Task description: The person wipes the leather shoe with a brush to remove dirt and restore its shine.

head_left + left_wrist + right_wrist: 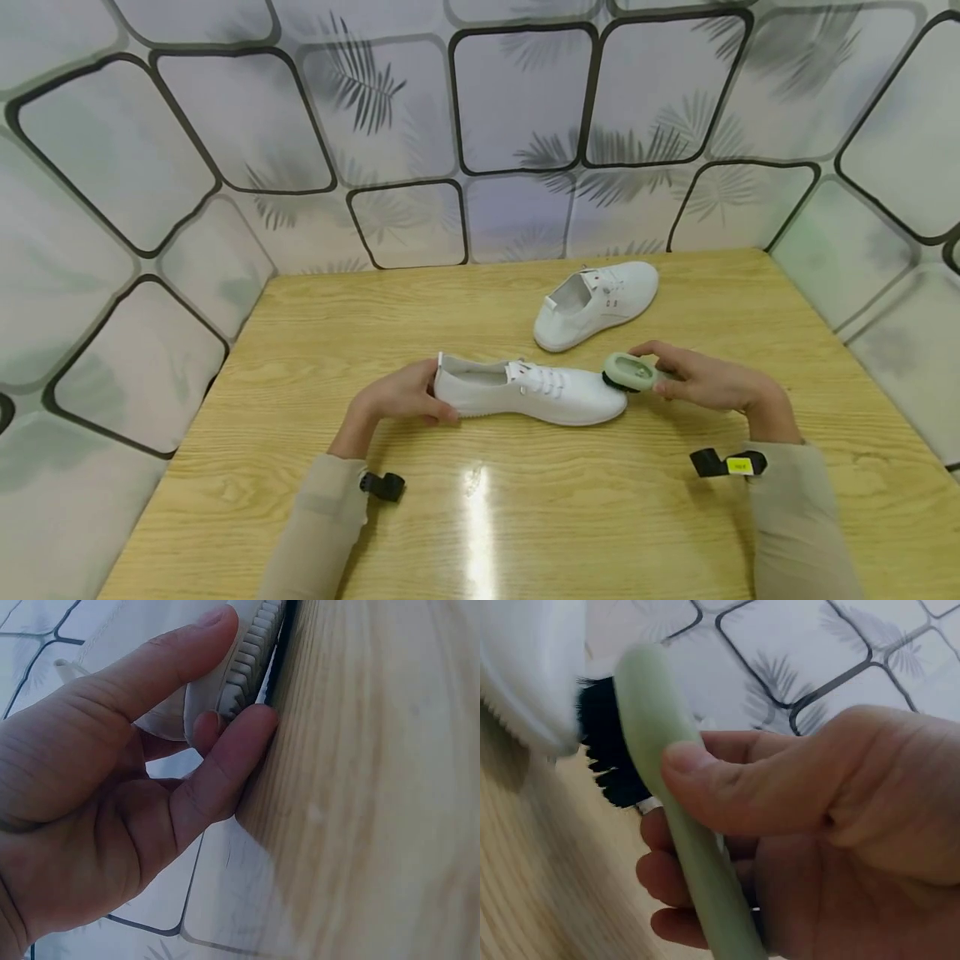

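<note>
A white lace-up shoe (555,396) lies sole down on the table, its toe pointing right in the head view. My left hand (408,393) grips its heel, with the thumb along the near side, above the ridged sole (244,667) in the left wrist view. The right hand (701,379) holds a pale green brush (628,372) by its handle. Dark bristles (606,742) face the shoe's toe; in the head view they meet or nearly meet it. Behind stands the second white shoe (600,302), touched by neither hand.
The wooden table (360,312) reaches back to walls covered in patterned cloth (405,108). Small black devices sit on the left cuff (384,487) and the right cuff (726,463). A light reflection falls on the near part of the tabletop.
</note>
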Available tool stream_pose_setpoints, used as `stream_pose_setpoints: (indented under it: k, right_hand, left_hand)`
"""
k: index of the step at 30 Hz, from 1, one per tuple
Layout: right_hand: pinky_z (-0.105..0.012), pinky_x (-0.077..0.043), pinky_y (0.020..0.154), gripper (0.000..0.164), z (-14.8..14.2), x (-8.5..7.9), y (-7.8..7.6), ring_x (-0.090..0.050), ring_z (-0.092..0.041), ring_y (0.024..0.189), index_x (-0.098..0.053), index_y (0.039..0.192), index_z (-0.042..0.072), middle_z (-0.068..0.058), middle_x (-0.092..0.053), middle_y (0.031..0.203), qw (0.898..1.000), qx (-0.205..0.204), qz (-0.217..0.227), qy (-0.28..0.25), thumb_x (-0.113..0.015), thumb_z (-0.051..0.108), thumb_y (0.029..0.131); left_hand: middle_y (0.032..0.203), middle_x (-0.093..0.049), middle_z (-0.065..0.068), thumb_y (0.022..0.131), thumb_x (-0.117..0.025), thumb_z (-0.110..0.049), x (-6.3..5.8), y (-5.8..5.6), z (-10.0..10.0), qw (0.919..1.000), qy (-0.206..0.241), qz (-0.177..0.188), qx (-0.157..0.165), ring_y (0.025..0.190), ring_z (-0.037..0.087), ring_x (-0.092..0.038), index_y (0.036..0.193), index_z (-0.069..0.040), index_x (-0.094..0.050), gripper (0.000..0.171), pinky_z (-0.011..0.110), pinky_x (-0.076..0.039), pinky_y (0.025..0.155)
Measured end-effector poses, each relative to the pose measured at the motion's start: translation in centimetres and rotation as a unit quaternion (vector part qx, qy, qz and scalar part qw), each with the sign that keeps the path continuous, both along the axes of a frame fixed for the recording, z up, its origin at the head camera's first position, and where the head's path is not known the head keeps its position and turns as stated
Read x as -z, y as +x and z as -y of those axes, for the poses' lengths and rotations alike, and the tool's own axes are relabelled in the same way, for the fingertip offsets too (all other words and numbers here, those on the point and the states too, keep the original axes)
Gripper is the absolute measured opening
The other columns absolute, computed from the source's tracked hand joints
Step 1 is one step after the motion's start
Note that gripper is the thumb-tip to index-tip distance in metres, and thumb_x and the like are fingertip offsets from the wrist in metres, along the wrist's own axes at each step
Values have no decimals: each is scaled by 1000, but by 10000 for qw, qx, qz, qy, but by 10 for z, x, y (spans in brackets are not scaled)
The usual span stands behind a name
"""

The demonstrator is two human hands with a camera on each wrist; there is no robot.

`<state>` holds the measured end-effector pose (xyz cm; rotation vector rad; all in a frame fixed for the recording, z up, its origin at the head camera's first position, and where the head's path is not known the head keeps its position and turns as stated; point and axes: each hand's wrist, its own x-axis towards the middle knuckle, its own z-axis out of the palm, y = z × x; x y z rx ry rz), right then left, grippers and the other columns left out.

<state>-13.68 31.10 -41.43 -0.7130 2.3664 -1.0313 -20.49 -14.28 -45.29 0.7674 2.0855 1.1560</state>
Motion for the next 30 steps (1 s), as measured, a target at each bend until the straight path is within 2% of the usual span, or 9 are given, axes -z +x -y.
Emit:
stream_pose_setpoints:
  k: [6, 14, 16, 20, 23, 25, 27, 30]
  right_hand:
    - [-29, -43, 69, 44, 1, 0, -1, -53, -16, 79, -39, 144, 8, -11, -57, 91, 9995, -257, 42, -185, -53, 14, 103]
    - [-29, -44, 66, 41, -5, -2, 1, -52, -17, 76, -41, 142, 8, -11, -57, 90, 9999, -76, 125, 50, -53, 16, 104]
    - [-29, -44, 66, 43, -9, -2, 2, -53, -19, 76, -38, 144, 5, -12, -58, 91, 9998, 91, 107, 161, -52, 16, 104]
    - [-32, -45, 67, 52, -17, -2, 3, -53, -22, 81, -27, 149, -2, -14, -58, 98, 9967, 728, 93, 334, -49, 17, 106]
    - [-35, -45, 67, 60, -15, -5, 1, -51, -26, 86, -20, 152, -1, -18, -54, 108, 9922, 1232, 60, 169, -50, 22, 106]
    - [-35, -45, 64, 61, -11, -5, -1, -50, -25, 82, -20, 153, 1, -18, -52, 106, 9893, 1460, 42, 20, -51, 25, 105]
    - [-34, -43, 62, 52, -5, -4, -3, -48, -23, 73, -29, 147, 0, -16, -51, 94, 9870, 1593, 184, -119, -50, 24, 106]
    - [-33, -43, 60, 32, 3, 2, -6, -44, -18, 62, -41, 126, -8, -11, -47, 78, 9828, 1705, 601, -371, -41, 18, 108]
  left_hand:
    - [105, -63, 13, 87, -79, -16, -2, 1, 0, 10000, -13, -37, 5, 77, 20, -62, 144, -5, -41, 70, 36, -56, 65]
    - [98, -64, 12, 90, -76, -14, -4, 2, -2, 9998, -44, -191, -8, 69, 20, -61, 141, -2, -44, 61, 36, -56, 61]
    - [97, -65, 11, 90, -75, -14, -4, 2, -2, 9997, -80, -220, -20, 68, 19, -61, 140, -1, -45, 59, 35, -56, 61]
    - [96, -66, 11, 90, -75, -14, -6, 1, -2, 9995, -143, -277, -33, 69, 19, -61, 136, -1, -48, 55, 35, -56, 61]
    - [95, -66, 11, 90, -75, -14, -8, -1, -2, 9992, -213, -329, -54, 68, 19, -61, 132, 0, -51, 50, 36, -56, 60]
    - [93, -66, 9, 90, -76, -14, -8, -1, -2, 9990, -260, -372, -58, 66, 19, -61, 129, 0, -53, 47, 35, -56, 60]
    - [90, -67, 8, 89, -76, -14, -6, 0, -2, 9987, -289, -423, -58, 63, 18, -61, 127, 0, -54, 45, 34, -55, 58]
    - [85, -66, 7, 89, -76, -15, -5, 3, -1, 9983, -303, -503, -34, 60, 17, -60, 125, 1, -56, 44, 33, -55, 56]
